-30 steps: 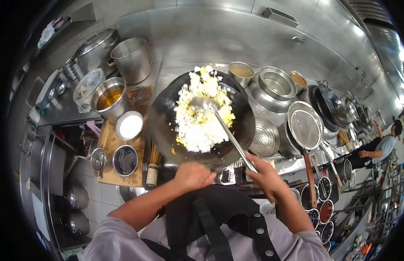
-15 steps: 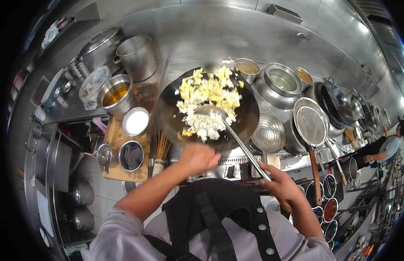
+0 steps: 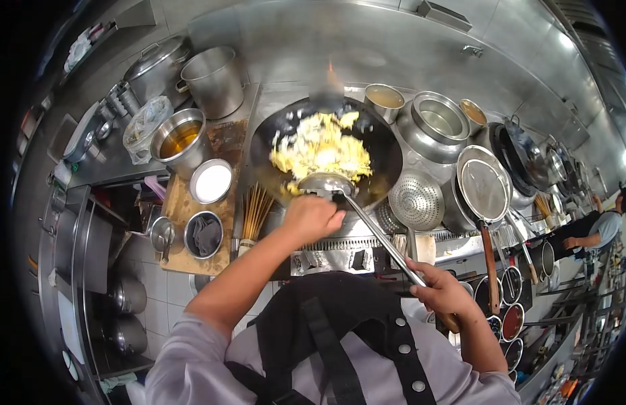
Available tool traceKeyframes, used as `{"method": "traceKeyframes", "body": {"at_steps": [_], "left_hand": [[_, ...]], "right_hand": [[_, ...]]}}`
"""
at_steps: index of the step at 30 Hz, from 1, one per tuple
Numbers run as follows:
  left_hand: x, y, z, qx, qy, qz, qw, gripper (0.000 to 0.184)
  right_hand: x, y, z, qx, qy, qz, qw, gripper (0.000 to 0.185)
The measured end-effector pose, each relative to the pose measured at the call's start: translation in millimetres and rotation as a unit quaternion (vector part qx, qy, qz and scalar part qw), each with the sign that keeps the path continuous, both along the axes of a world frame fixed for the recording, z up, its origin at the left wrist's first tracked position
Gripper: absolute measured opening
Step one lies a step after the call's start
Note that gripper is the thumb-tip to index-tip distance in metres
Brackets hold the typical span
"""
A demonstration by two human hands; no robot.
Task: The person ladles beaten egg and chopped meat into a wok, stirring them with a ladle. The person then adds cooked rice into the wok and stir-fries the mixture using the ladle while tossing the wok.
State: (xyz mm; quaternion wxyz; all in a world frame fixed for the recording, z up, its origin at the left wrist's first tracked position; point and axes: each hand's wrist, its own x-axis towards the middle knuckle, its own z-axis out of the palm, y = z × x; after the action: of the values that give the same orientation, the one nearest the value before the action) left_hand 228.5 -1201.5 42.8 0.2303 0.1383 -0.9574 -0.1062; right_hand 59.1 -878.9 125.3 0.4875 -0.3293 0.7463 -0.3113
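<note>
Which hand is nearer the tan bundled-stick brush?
Left. The left hand is right of the brush, by the round black wok; the right hand is farther right, gripping the long metal ladle.

The wok (image 3: 386, 152) looks smooth metal to me, the ladle (image 3: 380, 234) glossy steel. The board (image 3: 181, 202) is matt wood, the apron (image 3: 367, 304) dull cloth.

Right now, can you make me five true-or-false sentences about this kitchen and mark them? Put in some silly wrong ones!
1. The right hand holds a ladle. True.
2. The wok is empty. False: food that looks like rice and egg is in it.
3. The perforated strainer is right of the wok. True.
4. The left hand is up in the air, waving. False: it is a fist at the wok's near edge.
5. Another person is in view. True.
</note>
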Motion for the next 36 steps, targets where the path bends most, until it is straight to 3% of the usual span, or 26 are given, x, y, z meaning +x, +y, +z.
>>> {"method": "traceKeyframes", "body": {"at_steps": [3, 5, 7, 9, 10, 11, 14, 15, 17, 19, 21, 24, 26, 29, 30, 31, 33, 35, 36], "left_hand": [[-32.1, -9.3, -44.9, -0.007, 0.096, 0.038, 0.995, 0.042], [-12.7, 16.8, -60.8, -0.037, 0.047, 0.048, 0.997, 0.044], [30.1, 51.2, -66.5, 0.002, -0.083, 0.024, 0.996, 0.045], [43.0, 47.7, -39.2, -0.006, -0.058, -0.007, 0.998, 0.045], [50.1, 48.4, -26.8, -0.01, -0.034, -0.04, 0.999, 0.046], [36.5, 37.0, -5.3, -0.015, -0.074, -0.006, 0.997, 0.046], [-12.7, -5.6, -16.5, 0.011, -0.008, 0.03, 0.999, 0.043], [-24.3, -12.1, -30.4, 0.024, 0.058, 0.032, 0.998, 0.042], [-29.4, -5.1, -48.1, -0.019, 0.042, 0.052, 0.998, 0.042], [0.4, 27.4, -53.3, 0.011, -0.016, 0.036, 0.999, 0.043], [41.3, 51.8, -60.8, 0.063, -0.102, -0.008, 0.993, 0.045], [41.0, 39.7, -10.7, -0.002, -0.087, -0.003, 0.996, 0.046], [11.0, 12.0, 7.1, 0.018, -0.047, 0.024, 0.998, 0.044], [-27.1, -9.6, -36.9, 0.006, 0.112, 0.03, 0.993, 0.046], [-21.2, -3.4, -41.4, 0.005, 0.115, 0.027, 0.993, 0.046], [-10.7, 9.5, -50.5, -0.001, 0.036, 0.028, 0.999, 0.045], [22.5, 41.4, -54.0, 0.016, -0.095, 0.024, 0.995, 0.045], [46.9, 45.1, -44.6, 0.038, -0.015, -0.053, 0.998, 0.046], [41.9, 39.8, -28.7, 0.012, -0.04, -0.014, 0.999, 0.045]], "right_hand": [[-5.1, -32.6, -38.2, -0.028, 0.086, -0.022, 0.996, 0.062], [-13.2, -63.6, -61.3, -0.027, 0.055, -0.044, 0.997, 0.064], [-16.1, -81.9, -82.9, -0.11, 0.1, -0.03, 0.988, 0.065], [-2.6, -62.2, -37.4, -0.083, 0.128, -0.011, 0.988, 0.064], [-1.3, -38.5, -32.1, -0.09, 0.091, -0.014, 0.992, 0.063], [-0.5, -22.1, -26.9, -0.095, 0.054, -0.018, 0.994, 0.063], [2.2, -8.5, -3.4, -0.004, 0.031, -0.006, 0.999, 0.062], [4.5, -23.4, -8.7, -0.026, 0.064, -0.006, 0.998, 0.062], [-5.2, -61.7, -40.8, -0.031, 0.073, -0.032, 0.996, 0.062], [-22.0, -87.5, -101.4, -0.131, 0.075, -0.042, 0.988, 0.063], [-11.6, -81.6, -72.8, -0.091, 0.117, -0.024, 0.989, 0.061], [-7.3, -30.8, -32.8, -0.168, 0.136, 0.017, 0.976, 0.06], [-3.0, -3.2, 0.5, -0.008, -0.001, -0.017, 1.0, 0.059], [2.3, -38.6, -4.5, 0.009, 0.097, -0.006, 0.995, 0.059], [-2.6, -55.7, -27.9, -0.01, 0.099, -0.015, 0.995, 0.059], [-4.6, -67.1, -45.3, -0.01, 0.107, -0.015, 0.994, 0.059], [-7.5, -85.4, -64.4, -0.152, 0.024, -0.059, 0.986, 0.06], [0.4, -83.1, -23.4, -0.173, -0.039, -0.069, 0.982, 0.06], [0.5, -77.7, -5.0, -0.203, -0.117, -0.112, 0.966, 0.06]]}}
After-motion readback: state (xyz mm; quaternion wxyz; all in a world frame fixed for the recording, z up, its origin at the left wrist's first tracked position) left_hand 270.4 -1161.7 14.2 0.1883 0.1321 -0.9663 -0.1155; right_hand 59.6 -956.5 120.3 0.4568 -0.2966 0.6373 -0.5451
